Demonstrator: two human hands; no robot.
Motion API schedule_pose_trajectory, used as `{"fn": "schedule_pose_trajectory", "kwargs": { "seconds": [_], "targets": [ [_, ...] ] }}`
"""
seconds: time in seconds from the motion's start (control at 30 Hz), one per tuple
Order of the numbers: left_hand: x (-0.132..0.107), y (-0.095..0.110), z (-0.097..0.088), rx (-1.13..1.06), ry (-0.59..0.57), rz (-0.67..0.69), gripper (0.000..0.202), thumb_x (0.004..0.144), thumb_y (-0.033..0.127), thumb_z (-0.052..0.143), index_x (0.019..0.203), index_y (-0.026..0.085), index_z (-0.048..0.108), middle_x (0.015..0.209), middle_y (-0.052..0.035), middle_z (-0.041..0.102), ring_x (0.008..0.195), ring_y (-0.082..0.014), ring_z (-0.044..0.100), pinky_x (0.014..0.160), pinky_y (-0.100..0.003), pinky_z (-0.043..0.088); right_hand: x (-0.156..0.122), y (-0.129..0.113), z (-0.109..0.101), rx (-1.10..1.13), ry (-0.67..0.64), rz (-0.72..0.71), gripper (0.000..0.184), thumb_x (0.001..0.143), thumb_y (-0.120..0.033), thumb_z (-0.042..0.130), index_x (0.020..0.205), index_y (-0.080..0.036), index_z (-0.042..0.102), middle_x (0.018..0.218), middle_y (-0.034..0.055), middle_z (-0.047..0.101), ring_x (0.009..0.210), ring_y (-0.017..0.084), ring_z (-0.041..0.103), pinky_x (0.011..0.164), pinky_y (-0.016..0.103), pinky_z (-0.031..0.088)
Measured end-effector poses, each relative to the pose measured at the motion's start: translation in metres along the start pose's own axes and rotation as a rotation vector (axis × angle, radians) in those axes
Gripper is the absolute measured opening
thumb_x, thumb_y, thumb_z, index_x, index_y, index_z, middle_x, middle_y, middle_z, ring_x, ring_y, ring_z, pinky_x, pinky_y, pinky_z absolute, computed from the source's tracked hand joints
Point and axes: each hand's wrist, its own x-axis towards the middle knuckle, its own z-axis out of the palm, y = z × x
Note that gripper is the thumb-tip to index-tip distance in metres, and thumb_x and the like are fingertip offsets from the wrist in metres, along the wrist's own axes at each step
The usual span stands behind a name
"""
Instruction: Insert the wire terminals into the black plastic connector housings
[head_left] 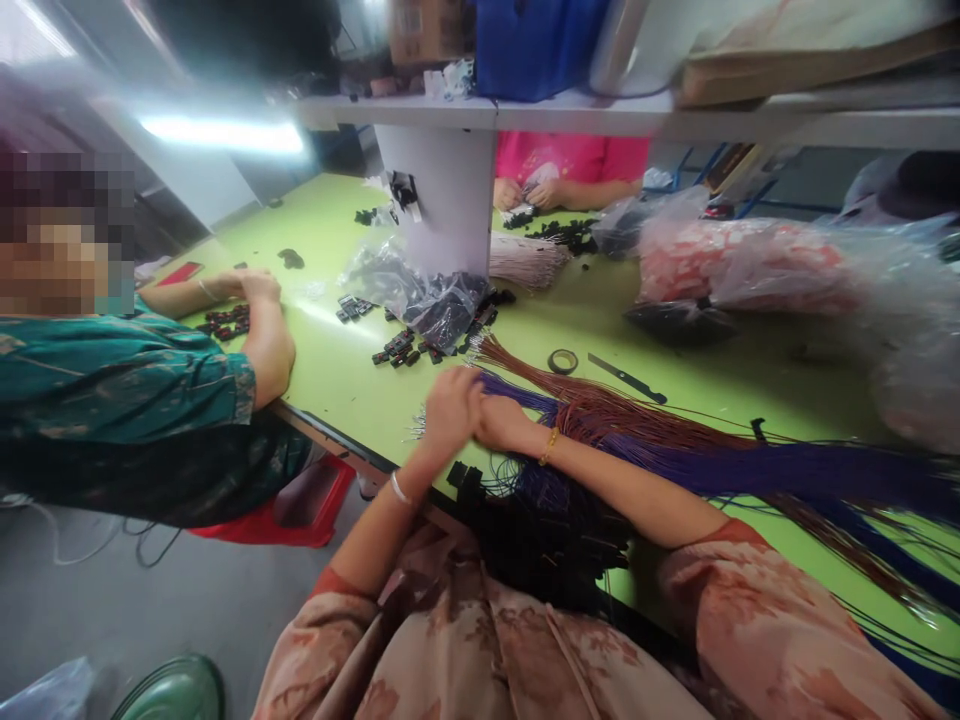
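Observation:
My left hand (448, 412) and my right hand (504, 421) meet over the green table, fingers closed and touching. What they pinch is hidden between them. Just behind them lie the ends of a bundle of purple-blue wires (675, 465), which stretches off to the right under my right forearm. A bundle of brown wires (525, 365) lies beyond it. Silvery wire tips (417, 425) show left of my left hand. Below my wrists, a pile of black connectors (517, 540) with wires hangs at the table's near edge.
Black connector housings (401, 348) and a plastic bag (450, 305) lie ahead. A tape roll (562, 361) and a black-handled blade (630, 379) rest to the right. A person in green (127, 380) sits left; another in pink (574, 160) works opposite, below a shelf (570, 118).

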Motion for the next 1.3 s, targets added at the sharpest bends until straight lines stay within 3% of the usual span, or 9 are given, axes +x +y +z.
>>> {"fn": "schedule_pose_trajectory", "kwargs": {
  "seconds": [0.1, 0.23, 0.4, 0.6, 0.77, 0.93, 1.0, 1.2, 1.3],
  "targets": [
    [0.036, -0.044, -0.003, 0.230, -0.086, -0.234, 0.024, 0.085, 0.018, 0.051, 0.103, 0.012, 0.066, 0.101, -0.0166, 0.062, 0.102, -0.0287, 0.057, 0.090, -0.041, 0.044, 0.001, 0.000, 0.001, -0.021, 0.042, -0.035, 0.021, 0.091, -0.022, 0.043, 0.098, -0.015, 0.062, 0.101, 0.0128, 0.070, 0.091, 0.024, 0.065, 0.070, 0.029, 0.041],
    [0.047, -0.068, 0.004, 0.193, -0.190, -0.278, 0.014, 0.083, 0.015, 0.053, 0.091, 0.015, 0.065, 0.093, -0.0116, 0.059, 0.090, -0.0239, 0.057, 0.083, -0.035, 0.043, 0.001, 0.004, 0.000, -0.038, 0.080, -0.089, 0.020, 0.091, -0.021, 0.042, 0.098, -0.015, 0.059, 0.093, 0.0127, 0.070, 0.082, 0.023, 0.065, 0.065, 0.029, 0.037],
    [0.040, -0.072, 0.003, 0.039, -0.134, -0.311, 0.022, 0.074, 0.007, 0.057, 0.094, 0.015, 0.058, 0.086, -0.0069, 0.057, 0.081, -0.0204, 0.054, 0.077, -0.033, 0.042, 0.000, 0.012, -0.001, 0.087, 0.137, -0.131, 0.016, 0.088, -0.020, 0.045, 0.095, -0.016, 0.058, 0.089, 0.0090, 0.069, 0.076, 0.019, 0.060, 0.065, 0.027, 0.033],
    [0.037, -0.084, -0.008, -0.038, 0.002, -0.285, 0.048, 0.069, 0.002, 0.057, 0.115, 0.016, 0.056, 0.091, -0.0066, 0.054, 0.081, -0.0194, 0.053, 0.081, -0.035, 0.045, 0.006, 0.021, 0.000, 0.458, 0.248, -0.109, 0.005, 0.078, -0.016, 0.050, 0.077, -0.017, 0.055, 0.074, 0.0015, 0.061, 0.066, 0.013, 0.049, 0.062, 0.024, 0.033],
    [0.032, -0.097, -0.024, -0.270, 0.106, -0.382, 0.025, 0.073, 0.012, 0.060, 0.097, 0.015, 0.062, 0.090, -0.0050, 0.056, 0.072, -0.0140, 0.052, 0.076, -0.032, 0.048, 0.012, 0.025, -0.002, 0.754, 0.317, -0.110, 0.005, 0.073, -0.018, 0.050, 0.074, -0.017, 0.055, 0.066, -0.0024, 0.053, 0.060, 0.011, 0.044, 0.058, 0.023, 0.032],
    [0.018, -0.092, -0.028, -0.606, 0.166, -0.441, 0.031, 0.072, 0.020, 0.062, 0.103, 0.017, 0.059, 0.091, -0.0027, 0.059, 0.069, -0.0106, 0.054, 0.069, -0.027, 0.049, 0.015, 0.017, -0.012, 0.878, 0.364, -0.189, 0.006, 0.075, -0.022, 0.053, 0.074, -0.017, 0.056, 0.066, -0.0035, 0.050, 0.060, 0.010, 0.040, 0.058, 0.024, 0.032],
    [0.010, -0.088, -0.027, -0.551, 0.165, -0.438, 0.028, 0.074, 0.021, 0.060, 0.102, 0.017, 0.062, 0.093, -0.0040, 0.062, 0.072, -0.0125, 0.057, 0.073, -0.029, 0.050, 0.016, 0.012, -0.018, 0.913, 0.365, -0.207, 0.008, 0.076, -0.024, 0.054, 0.074, -0.017, 0.056, 0.066, -0.0033, 0.051, 0.060, 0.010, 0.041, 0.058, 0.024, 0.033],
    [-0.010, -0.088, -0.031, -0.006, 0.089, -0.414, 0.006, 0.073, 0.020, 0.061, 0.079, 0.019, 0.064, 0.082, -0.0053, 0.064, 0.084, -0.0213, 0.057, 0.080, -0.036, 0.045, 0.019, 0.002, -0.030, 1.070, 0.335, -0.168, 0.015, 0.077, -0.031, 0.056, 0.074, -0.017, 0.055, 0.065, -0.0035, 0.050, 0.060, 0.010, 0.043, 0.058, 0.024, 0.036],
    [-0.013, -0.088, -0.032, -0.172, 0.146, -0.511, 0.017, 0.075, 0.020, 0.061, 0.091, 0.019, 0.063, 0.079, -0.0027, 0.060, 0.075, -0.0170, 0.055, 0.073, -0.031, 0.045, 0.017, 0.001, -0.029, 1.084, 0.350, -0.161, 0.017, 0.077, -0.033, 0.057, 0.072, -0.017, 0.056, 0.065, -0.0032, 0.051, 0.060, 0.009, 0.043, 0.058, 0.023, 0.035]
  ]
}}
